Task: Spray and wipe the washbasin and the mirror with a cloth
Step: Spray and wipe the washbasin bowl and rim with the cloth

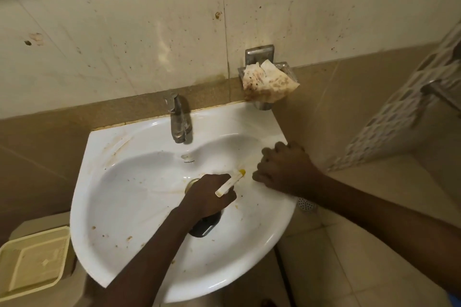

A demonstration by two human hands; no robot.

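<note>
The white washbasin (119, 207) is flecked with brown stains, with a yellowish smear at its right slope. My left hand (207, 197) is closed around a dark spray bottle (204, 228) over the drain; its white nozzle (229, 184) with a yellow tip points up and right. My right hand (284, 169) presses with curled fingers on the basin's right side, on what looks like a creased white cloth (224, 157) that is hard to tell from the porcelain. The mirror is out of view.
A steel tap (178, 119) stands at the basin's back. A wall-mounted metal holder (259, 53) carries a stained crumpled paper (268, 82). A yellow plastic tray (35, 262) sits low on the left. A floor drain (306, 204) and a white lattice panel (399, 107) are on the right.
</note>
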